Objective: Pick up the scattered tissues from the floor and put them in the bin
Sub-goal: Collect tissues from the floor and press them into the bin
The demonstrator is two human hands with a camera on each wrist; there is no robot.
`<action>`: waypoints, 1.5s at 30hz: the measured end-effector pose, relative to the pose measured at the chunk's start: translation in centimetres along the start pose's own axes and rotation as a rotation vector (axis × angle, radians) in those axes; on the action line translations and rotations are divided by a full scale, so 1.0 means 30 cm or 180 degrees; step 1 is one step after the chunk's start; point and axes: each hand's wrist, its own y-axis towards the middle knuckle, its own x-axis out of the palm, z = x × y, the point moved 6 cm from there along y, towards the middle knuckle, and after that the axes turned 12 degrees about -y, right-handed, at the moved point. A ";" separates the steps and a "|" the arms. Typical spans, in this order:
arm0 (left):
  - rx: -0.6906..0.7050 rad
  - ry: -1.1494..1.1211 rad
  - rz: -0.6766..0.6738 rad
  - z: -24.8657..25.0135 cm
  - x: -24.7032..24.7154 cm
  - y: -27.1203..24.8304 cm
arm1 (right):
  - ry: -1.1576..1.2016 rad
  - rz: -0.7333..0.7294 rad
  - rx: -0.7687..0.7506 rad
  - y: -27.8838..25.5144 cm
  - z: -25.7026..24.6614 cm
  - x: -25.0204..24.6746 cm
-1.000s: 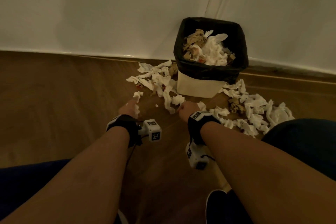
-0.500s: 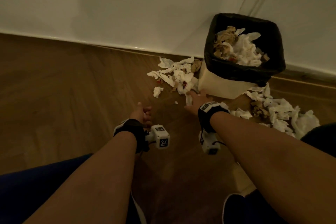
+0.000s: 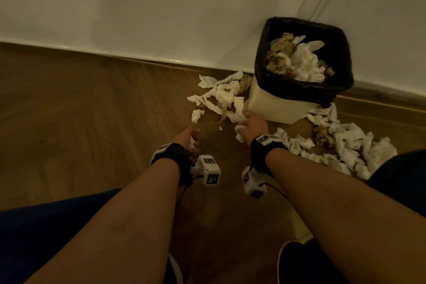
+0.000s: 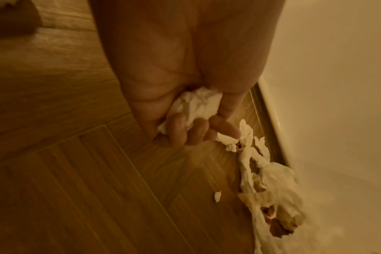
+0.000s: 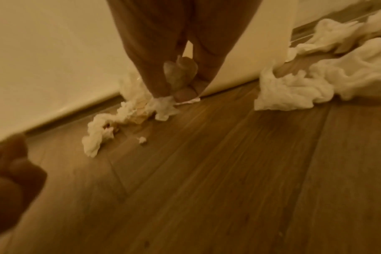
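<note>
A cream bin (image 3: 272,105) with a black liner stands against the wall, holding white and brown tissues. Scattered tissues lie in a left pile (image 3: 221,97) and a right pile (image 3: 341,143) beside it. My left hand (image 3: 193,139) hovers over bare floor, short of the left pile. In the left wrist view its fingers (image 4: 178,127) curl round a crumpled white tissue (image 4: 194,106). My right hand (image 3: 242,125) reaches the near end of the left pile at the bin's base. In the right wrist view it holds a wad (image 5: 178,73) and its fingertips pinch floor tissue (image 5: 163,106).
A white wall and skirting (image 3: 138,60) run behind the bin. Wooden herringbone floor (image 3: 80,122) spreads to the left. One small tissue scrap (image 3: 220,128) lies between the hands. My knees in dark cloth and a dark shoe (image 3: 297,260) sit at the lower edge.
My right hand moved forward from the open floor to the left pile at the bin's base and took hold of tissue. My left hand drew back a little, still holding its tissue.
</note>
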 end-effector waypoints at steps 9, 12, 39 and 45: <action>0.0084 -0.0080 -0.0281 -0.013 0.043 -0.033 | 0.1478 -0.0002 0.0566 -0.082 0.008 -0.105; 0.0089 0.0042 -0.0382 -0.005 0.056 -0.057 | 0.2358 -0.0385 0.0867 -0.117 0.010 -0.084; 0.1688 0.1903 -0.0949 0.317 0.665 -0.655 | 0.4102 -0.0172 -0.0011 -0.333 -0.166 -0.787; 0.2391 0.2698 -0.1213 0.312 0.840 -0.671 | 0.3156 0.0277 -0.0140 -0.280 -0.099 -0.941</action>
